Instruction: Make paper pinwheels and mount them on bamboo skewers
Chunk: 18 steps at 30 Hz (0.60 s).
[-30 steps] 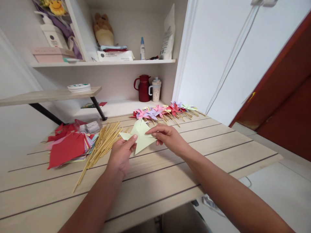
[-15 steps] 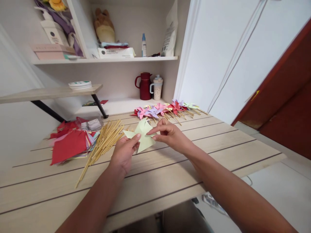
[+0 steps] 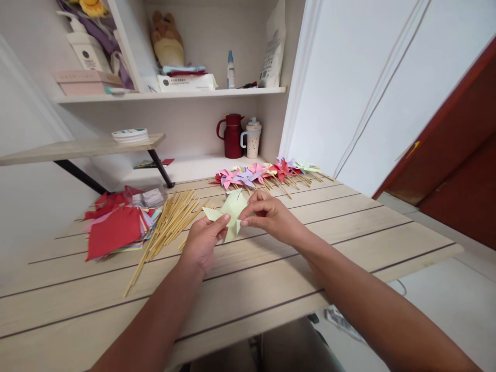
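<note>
Since the earlier frames the pale green paper (image 3: 231,213) has gone from a broad, flat kite-like sheet to a smaller, more folded form with points sticking up and out, and both hands have drawn closer together over it. The left hand (image 3: 204,242) pinches the paper's left flap between thumb and forefinger, the other fingers curled loosely under. The right hand (image 3: 266,216) is closed in a pinch on the paper's right side near its centre, fingertips bent inward against the fold. The paper is held just above the bench (image 3: 271,274), over its middle and toward the far edge. Left of the hands a spread bundle of wooden sticks (image 3: 166,227) lies slanting on the bench, its far end next to a stack of coloured paper squares (image 3: 116,230) topped with red, toward the bench's left edge. Along the far edge, beyond the right hand, a row of finished paper pinwheels (image 3: 263,173) in pink, purple, red and green lies with sticks attached. Behind them, on a low shelf, stand a dark red jug (image 3: 232,136) and a pale cup (image 3: 252,139), side by side.
</note>
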Each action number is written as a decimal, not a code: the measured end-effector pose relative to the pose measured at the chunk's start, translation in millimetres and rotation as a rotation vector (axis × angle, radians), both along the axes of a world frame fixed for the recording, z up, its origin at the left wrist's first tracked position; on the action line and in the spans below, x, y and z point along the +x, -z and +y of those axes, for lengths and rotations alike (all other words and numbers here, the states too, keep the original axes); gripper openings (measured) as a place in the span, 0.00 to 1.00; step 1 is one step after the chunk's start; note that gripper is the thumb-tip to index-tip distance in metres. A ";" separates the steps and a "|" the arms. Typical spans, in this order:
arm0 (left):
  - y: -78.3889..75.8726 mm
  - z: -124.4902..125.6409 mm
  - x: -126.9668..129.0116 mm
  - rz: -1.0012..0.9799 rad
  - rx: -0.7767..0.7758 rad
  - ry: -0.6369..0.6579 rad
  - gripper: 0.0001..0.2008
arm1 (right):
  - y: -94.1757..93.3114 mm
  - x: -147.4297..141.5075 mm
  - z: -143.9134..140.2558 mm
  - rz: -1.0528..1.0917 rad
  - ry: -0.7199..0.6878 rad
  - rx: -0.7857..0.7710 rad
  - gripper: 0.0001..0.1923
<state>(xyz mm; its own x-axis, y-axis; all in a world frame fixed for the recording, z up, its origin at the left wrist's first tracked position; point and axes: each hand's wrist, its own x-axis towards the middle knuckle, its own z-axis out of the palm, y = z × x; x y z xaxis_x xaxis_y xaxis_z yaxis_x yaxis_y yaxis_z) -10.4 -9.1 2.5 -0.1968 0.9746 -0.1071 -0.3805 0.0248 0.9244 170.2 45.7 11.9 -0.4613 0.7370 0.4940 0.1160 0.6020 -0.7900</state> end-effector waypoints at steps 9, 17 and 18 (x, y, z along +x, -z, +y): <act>3.4 1.2 0.0 0.090 0.026 -0.016 0.19 | 1.3 -3.6 -1.7 -0.048 0.060 -0.043 0.03; 2.7 1.0 2.0 0.065 0.016 -0.023 0.18 | -0.3 -7.5 -5.3 -0.102 0.160 -0.026 0.04; 2.7 0.9 2.4 0.063 0.017 -0.022 0.18 | -0.7 -7.9 -5.7 -0.104 0.167 -0.026 0.04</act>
<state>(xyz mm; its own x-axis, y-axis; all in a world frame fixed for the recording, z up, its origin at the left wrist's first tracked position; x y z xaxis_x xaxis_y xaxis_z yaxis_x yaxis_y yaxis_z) -8.1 -8.2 -0.2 -0.2240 0.9715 -0.0773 -0.3218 0.0012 0.9468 162.3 40.0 12.6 -0.3788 0.8194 0.4302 0.2941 0.5473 -0.7836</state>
